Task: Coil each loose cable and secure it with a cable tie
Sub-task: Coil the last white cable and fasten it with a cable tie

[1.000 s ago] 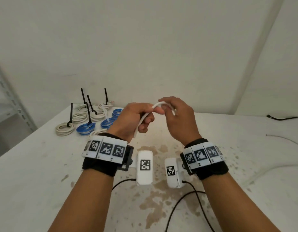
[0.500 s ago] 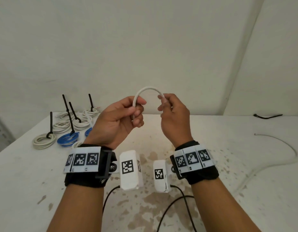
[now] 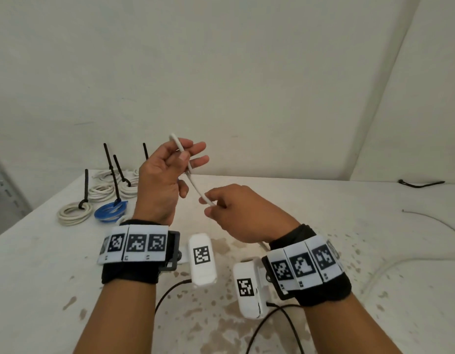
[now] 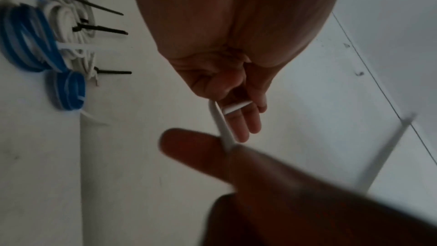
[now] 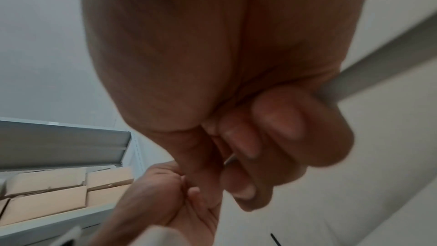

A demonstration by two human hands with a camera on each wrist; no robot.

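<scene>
A loose white cable [image 3: 194, 183] slants between my hands above the table. My left hand [image 3: 185, 159] is raised and pinches the cable near its free end with the thumb, two fingers stretched out. My right hand [image 3: 211, 205] is lower and pinches the same cable between thumb and forefinger. The rest of the cable [image 3: 390, 264] trails off along the table to the right. In the left wrist view the cable [image 4: 223, 124] bends over my left fingers. The right wrist view shows my right fingers [image 5: 243, 149] curled round the cable [image 5: 229, 160].
Several coiled cables, white [image 3: 73, 213] and blue [image 3: 111, 211], lie tied at the table's back left with black tie tails [image 3: 86, 186] standing up. A black cable tie [image 3: 420, 185] lies at the far right. A shelf with cardboard boxes [image 5: 59, 194] stands to the left.
The arch of cable between my hands has been pulled straight. My left hand has risen and my right hand has dropped lower along the cable.
</scene>
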